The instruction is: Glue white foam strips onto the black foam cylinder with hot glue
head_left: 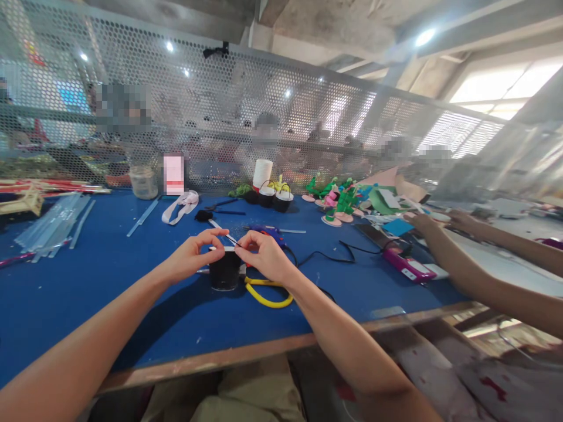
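A black cup [225,272] with a white rim stands upright on the blue table in front of me. My left hand [196,252] curls at its rim from the left, thumb against the edge and index finger raised above. From the right, my right hand [266,255] pinches a thin black wire [233,240] just over the opening; where its ends go is hidden by fingers. Yellow-handled scissors [269,302] lie behind and beside the cup, partly covered. A blue glue gun [272,236] rests beyond my right hand.
Finished-looking black cups [282,201] with handles, stacked white cups [263,174] and green figures [345,202] stand at the back. Glue sticks [55,225] lie left. At right are a purple power strip [409,266], its cord, and another person's arms [466,264]. Perforated metal screen [211,117] behind.
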The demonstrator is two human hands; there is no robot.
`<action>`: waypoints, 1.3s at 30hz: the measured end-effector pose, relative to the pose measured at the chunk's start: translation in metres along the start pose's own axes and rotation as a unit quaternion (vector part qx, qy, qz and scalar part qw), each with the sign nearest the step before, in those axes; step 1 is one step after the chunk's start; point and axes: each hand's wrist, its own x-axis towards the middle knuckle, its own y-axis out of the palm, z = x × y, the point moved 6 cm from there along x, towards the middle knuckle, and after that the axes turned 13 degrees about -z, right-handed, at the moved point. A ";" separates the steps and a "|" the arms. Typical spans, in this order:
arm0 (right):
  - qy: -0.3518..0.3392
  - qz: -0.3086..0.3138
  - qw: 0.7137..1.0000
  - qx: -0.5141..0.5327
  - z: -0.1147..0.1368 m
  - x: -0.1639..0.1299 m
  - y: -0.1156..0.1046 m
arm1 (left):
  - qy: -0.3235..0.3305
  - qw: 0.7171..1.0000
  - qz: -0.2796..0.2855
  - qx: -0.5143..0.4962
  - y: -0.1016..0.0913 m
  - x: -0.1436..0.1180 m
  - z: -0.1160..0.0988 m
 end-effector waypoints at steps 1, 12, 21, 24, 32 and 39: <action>-0.004 -0.003 1.000 -0.002 0.000 0.000 0.000 | 0.008 1.000 -0.003 0.009 0.000 0.000 0.000; -0.032 -0.009 0.999 -0.029 0.012 -0.004 0.008 | -0.039 0.999 0.010 -0.007 0.006 -0.005 -0.006; -0.024 -0.105 0.994 -0.029 0.009 0.015 -0.027 | -0.014 0.999 -0.025 -0.032 -0.005 -0.001 -0.005; -0.019 -0.082 0.993 -0.081 0.007 0.023 -0.024 | 0.015 1.000 -0.023 0.012 -0.005 0.000 -0.003; -0.010 0.070 0.989 -0.130 0.011 0.044 0.031 | 0.074 0.993 -0.004 0.089 0.004 -0.006 -0.016; 0.104 -0.026 0.992 -0.060 -0.027 0.070 0.022 | 0.109 0.986 0.008 0.130 0.008 -0.007 -0.018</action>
